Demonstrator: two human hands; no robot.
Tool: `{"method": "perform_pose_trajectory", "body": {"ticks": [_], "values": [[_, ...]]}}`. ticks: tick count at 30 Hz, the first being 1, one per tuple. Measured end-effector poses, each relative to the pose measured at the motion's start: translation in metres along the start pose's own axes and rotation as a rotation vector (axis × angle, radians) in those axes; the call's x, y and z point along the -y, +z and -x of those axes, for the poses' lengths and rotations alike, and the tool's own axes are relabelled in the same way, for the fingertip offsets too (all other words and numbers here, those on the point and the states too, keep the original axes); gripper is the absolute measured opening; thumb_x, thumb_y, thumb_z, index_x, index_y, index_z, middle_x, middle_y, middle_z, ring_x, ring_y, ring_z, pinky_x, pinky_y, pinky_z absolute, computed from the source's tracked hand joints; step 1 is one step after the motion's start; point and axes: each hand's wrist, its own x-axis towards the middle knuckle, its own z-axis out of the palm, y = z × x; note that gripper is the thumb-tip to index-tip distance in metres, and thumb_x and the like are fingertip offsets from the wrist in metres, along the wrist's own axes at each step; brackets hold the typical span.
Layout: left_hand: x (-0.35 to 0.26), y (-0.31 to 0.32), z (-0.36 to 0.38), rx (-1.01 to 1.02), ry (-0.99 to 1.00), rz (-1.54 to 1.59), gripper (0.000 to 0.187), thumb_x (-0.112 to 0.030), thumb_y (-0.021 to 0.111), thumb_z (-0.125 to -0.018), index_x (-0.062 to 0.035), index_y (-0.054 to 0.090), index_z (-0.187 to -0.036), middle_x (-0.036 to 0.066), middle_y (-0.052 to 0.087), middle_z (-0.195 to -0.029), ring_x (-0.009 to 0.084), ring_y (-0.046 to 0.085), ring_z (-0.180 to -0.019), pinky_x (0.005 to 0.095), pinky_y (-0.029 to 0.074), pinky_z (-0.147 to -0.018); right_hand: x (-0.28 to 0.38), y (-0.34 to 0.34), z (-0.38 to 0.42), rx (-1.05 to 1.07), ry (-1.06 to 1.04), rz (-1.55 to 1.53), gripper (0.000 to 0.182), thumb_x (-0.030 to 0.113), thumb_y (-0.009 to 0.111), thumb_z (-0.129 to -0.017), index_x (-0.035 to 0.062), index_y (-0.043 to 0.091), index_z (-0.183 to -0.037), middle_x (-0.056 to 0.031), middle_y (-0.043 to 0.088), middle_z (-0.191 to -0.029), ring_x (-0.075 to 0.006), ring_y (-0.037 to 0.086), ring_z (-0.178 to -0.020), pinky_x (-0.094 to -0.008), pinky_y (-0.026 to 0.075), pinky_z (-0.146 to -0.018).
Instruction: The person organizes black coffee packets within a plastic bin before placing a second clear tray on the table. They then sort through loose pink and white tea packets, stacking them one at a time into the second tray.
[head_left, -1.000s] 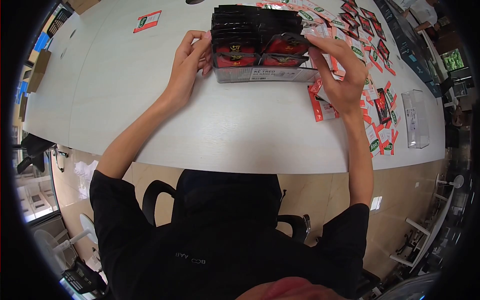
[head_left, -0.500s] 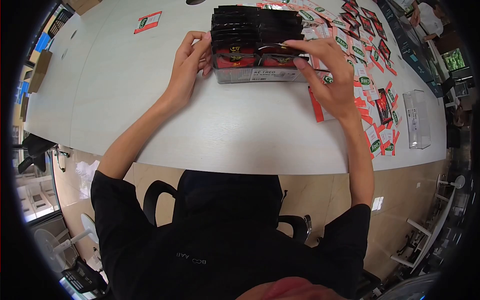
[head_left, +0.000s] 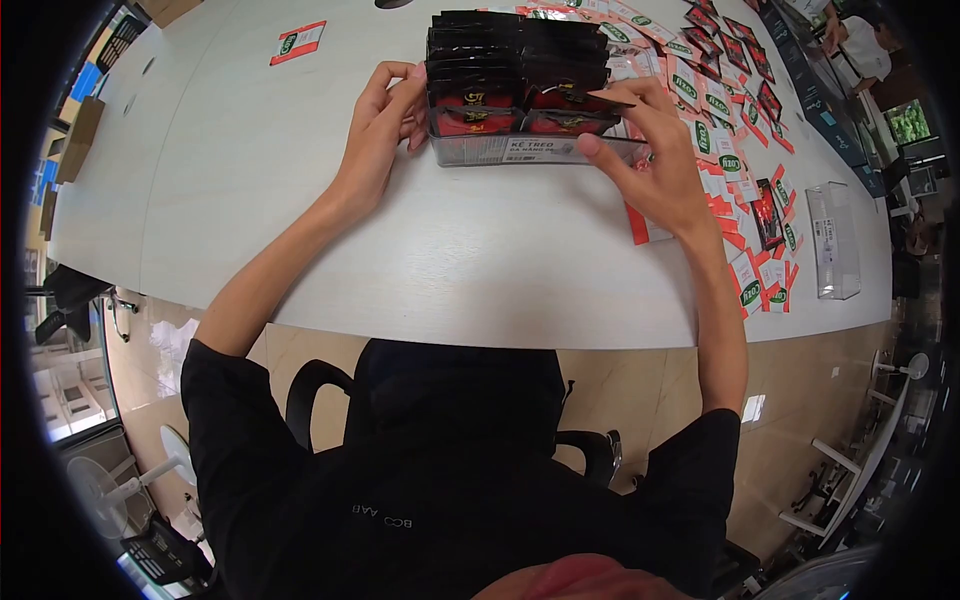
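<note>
A clear plastic box [head_left: 470, 153] stands at the top middle, packed with two rows of upright black and red packets [head_left: 478, 98]. My left hand [head_left: 385, 125] rests against the box's left side, its fingers curled along the edge. At the right end, my right hand [head_left: 655, 155] has its thumb at the front wall and its fingers behind, near the corner of a front packet in the right row. Thumb and fingers are apart, and I see nothing gripped between them.
Many red and white sachets [head_left: 730, 162] lie scattered right of the box, with dark packets [head_left: 768, 215] among them. An empty clear box [head_left: 835, 240] lies at the right edge. One sachet [head_left: 298, 43] lies upper left. Another person [head_left: 862, 48] is at the top right.
My right thumb has moved slightly left and down along the box front, and the fingers have shifted. The front right packets lean differently. My left hand has barely moved.
</note>
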Motion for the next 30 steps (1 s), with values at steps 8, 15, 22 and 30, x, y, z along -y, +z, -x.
{"method": "perform_pose_trajectory", "body": {"ticks": [8,15,22,30], "values": [[0.0,0.002,-0.001,-0.026,0.001,0.009,0.026,-0.034,0.05,-0.1,-0.0083,0.047,-0.097,-0.004,0.042,-0.069,0.0044,0.038,-0.058,0.0214,0.033,-0.052,0.001,0.006,-0.001,0.062,-0.061,0.226,0.047,0.038,0.075,-0.078,-0.0003,0.066,-0.105,-0.0125,0.061,-0.096,-0.0286,0.055,-0.094,-0.0388,0.044,-0.082],[0.001,0.0,-0.001,-0.015,-0.005,0.01,0.026,-0.034,0.05,-0.1,-0.0081,0.048,-0.098,-0.004,0.043,-0.07,0.0044,0.039,-0.059,0.0213,0.033,-0.053,0.013,0.006,-0.003,-0.036,0.002,-0.062,0.04,0.028,0.076,-0.078,0.0065,0.064,-0.11,-0.0104,0.059,-0.088,-0.0264,0.053,-0.089,-0.0365,0.042,-0.079],[0.0,0.0,0.0,-0.009,0.011,0.016,0.025,-0.033,0.05,-0.1,-0.0079,0.048,-0.099,-0.004,0.047,-0.071,0.0043,0.04,-0.061,0.0213,0.033,-0.054,0.008,0.005,-0.001,0.03,0.04,0.08,0.038,0.026,0.075,-0.079,0.007,0.064,-0.11,-0.0107,0.055,-0.087,-0.0243,0.052,-0.083,-0.0352,0.041,-0.072],[-0.001,0.002,0.0,-0.029,0.011,0.009,0.025,-0.032,0.05,-0.1,-0.0077,0.048,-0.098,-0.004,0.044,-0.069,0.0043,0.039,-0.059,0.0212,0.033,-0.052,0.019,0.001,-0.004,0.089,0.078,0.259,0.038,0.031,0.073,-0.081,0.0037,0.063,-0.105,-0.0115,0.053,-0.085,-0.0267,0.054,-0.082,-0.0372,0.043,-0.071]]}}
